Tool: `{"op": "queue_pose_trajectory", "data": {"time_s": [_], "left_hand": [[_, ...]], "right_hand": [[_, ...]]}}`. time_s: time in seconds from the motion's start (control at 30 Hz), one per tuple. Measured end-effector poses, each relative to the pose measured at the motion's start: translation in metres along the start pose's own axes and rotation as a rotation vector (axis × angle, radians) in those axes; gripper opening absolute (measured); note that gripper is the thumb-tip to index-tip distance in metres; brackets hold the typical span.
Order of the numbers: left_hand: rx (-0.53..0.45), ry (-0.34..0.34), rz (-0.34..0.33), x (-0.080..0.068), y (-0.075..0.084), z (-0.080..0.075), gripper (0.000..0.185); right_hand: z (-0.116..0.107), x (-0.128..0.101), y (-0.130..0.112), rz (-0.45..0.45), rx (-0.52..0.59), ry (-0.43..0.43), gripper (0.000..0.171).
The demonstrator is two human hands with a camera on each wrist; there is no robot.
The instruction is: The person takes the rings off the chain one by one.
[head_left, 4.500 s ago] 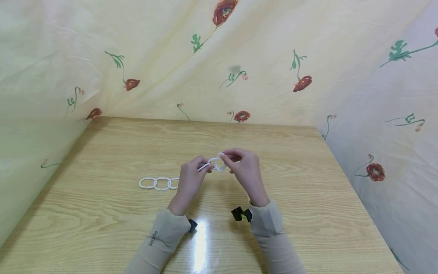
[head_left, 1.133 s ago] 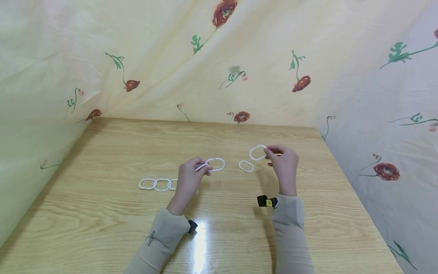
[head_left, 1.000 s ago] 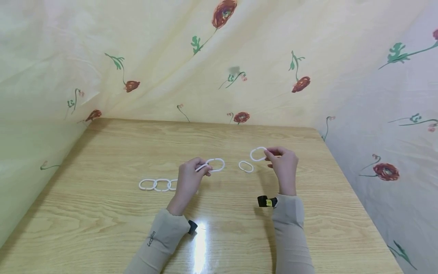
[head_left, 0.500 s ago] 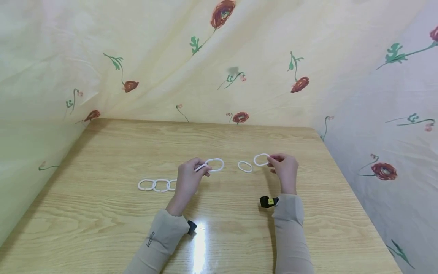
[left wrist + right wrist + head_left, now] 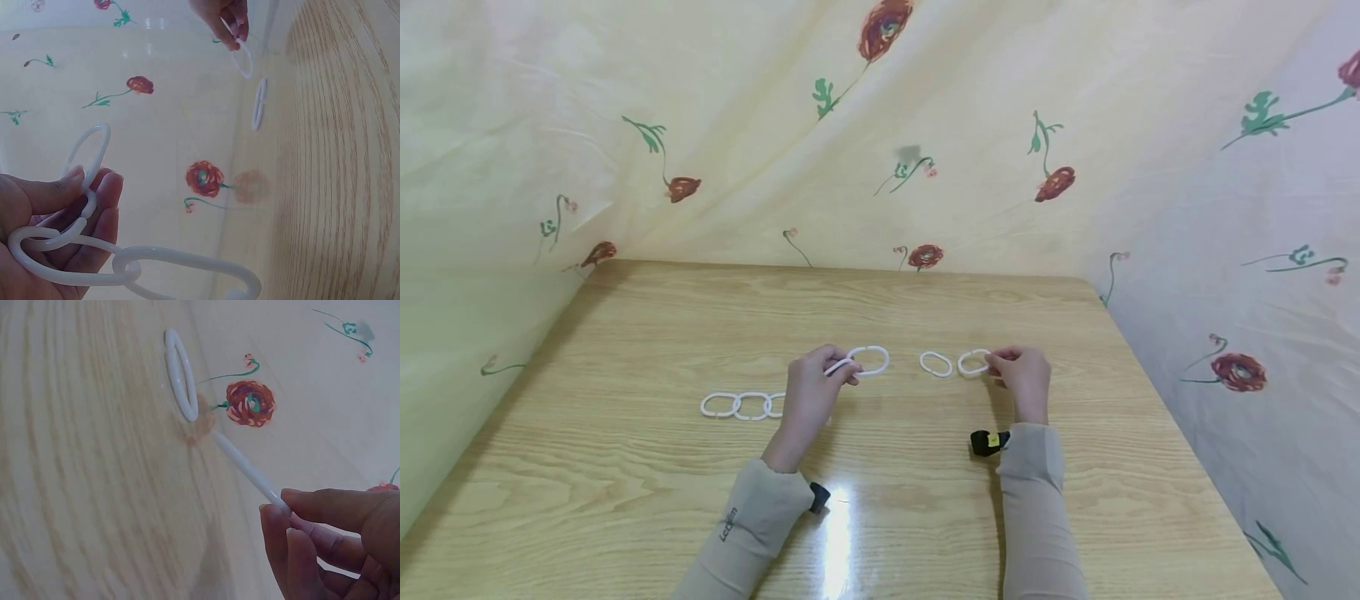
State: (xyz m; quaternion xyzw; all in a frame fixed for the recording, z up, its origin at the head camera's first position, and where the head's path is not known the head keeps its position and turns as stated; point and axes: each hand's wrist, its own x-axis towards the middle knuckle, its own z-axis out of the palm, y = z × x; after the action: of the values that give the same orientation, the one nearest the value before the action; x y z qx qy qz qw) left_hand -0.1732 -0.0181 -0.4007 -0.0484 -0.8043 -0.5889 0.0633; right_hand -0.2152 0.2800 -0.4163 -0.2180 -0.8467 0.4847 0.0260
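My left hand [image 5: 811,387] holds a chain of white plastic oval links above the table, thumb and fingers gripping one end link [image 5: 105,147]. More joined links [image 5: 187,256] cross the palm and hang out past the fingers in the left wrist view. My right hand [image 5: 1024,379] pinches a single white link [image 5: 250,472] between thumb and fingertips, low over the table. Just left of it a loose white link [image 5: 177,384] lies flat on the wood.
A row of joined white links [image 5: 722,394] lies on the wooden table [image 5: 625,492], its right part hidden behind my left hand. Flower-printed cloth [image 5: 737,125] hangs round the back and sides. Black wrist cameras [image 5: 987,442] sit at both cuffs.
Earlier both hands met at the links. My right hand has since moved right with a single link and, over the last second, lowered it beside the loose link. The left hand stays put.
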Motion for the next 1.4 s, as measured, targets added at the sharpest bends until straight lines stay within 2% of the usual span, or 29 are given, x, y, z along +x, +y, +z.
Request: {"op": "queue_pose_trajectory", "data": {"time_s": [0.63, 1.07, 1.27, 1.4], "left_hand": [[0.005, 0.016, 0.009, 0.000, 0.002, -0.002, 0.011], [-0.004, 0.019, 0.016, 0.000, 0.001, -0.002, 0.011], [-0.004, 0.018, 0.015, 0.001, 0.001, -0.003, 0.011], [-0.005, 0.018, 0.011, 0.001, 0.002, -0.004, 0.011]], "right_hand": [[0.007, 0.006, 0.012, -0.008, -0.020, -0.062, 0.024], [0.006, 0.002, 0.008, -0.034, -0.158, -0.039, 0.022], [0.005, -0.005, 0.000, -0.041, -0.118, -0.029, 0.020], [0.005, -0.009, -0.011, -0.046, -0.075, -0.058, 0.022]]}}
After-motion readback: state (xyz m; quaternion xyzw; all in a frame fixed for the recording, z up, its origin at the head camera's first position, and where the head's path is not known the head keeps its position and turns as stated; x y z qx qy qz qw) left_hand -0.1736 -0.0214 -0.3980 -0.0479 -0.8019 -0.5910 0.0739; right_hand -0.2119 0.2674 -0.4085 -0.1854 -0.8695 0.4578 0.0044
